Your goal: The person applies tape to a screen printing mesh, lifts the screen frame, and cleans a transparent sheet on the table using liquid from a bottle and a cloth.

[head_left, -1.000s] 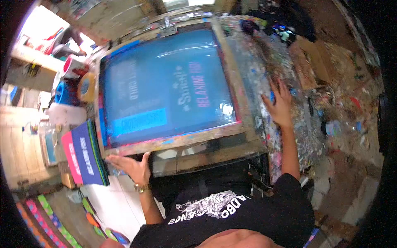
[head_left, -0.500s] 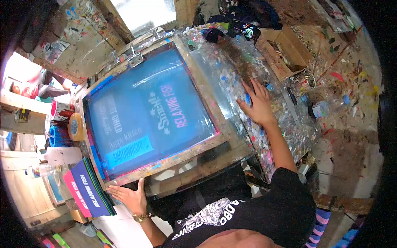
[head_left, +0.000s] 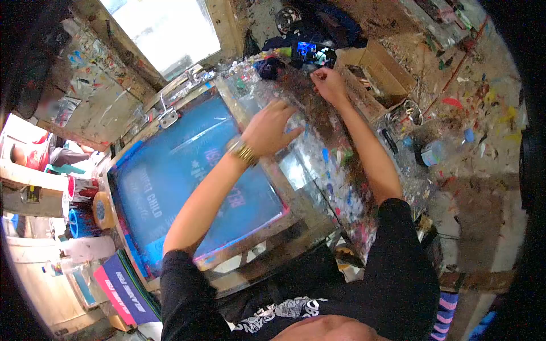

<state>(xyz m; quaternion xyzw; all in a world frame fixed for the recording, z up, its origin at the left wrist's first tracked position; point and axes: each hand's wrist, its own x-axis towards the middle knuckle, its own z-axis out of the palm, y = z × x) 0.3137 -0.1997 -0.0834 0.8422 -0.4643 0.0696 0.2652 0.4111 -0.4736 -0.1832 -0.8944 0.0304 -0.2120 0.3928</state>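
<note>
Reaching beyond the printing screen (head_left: 151, 176) seems to be the step in hand. The screen lies before the person in its wooden frame (head_left: 264, 224), the left forearm crossing above it. The left hand (head_left: 268, 131) is spread loosely over the frame's edge; the right hand (head_left: 330, 85) curls near a lit phone (head_left: 310, 53), and whether it grips anything I cannot tell. The next move calls for keeping the wristwatch (head_left: 243, 152) clear of the mesh.

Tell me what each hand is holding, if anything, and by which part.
Nothing shows in the left hand, its thumb spread. The right hand is curled; whether it grips anything cannot be told.
</note>
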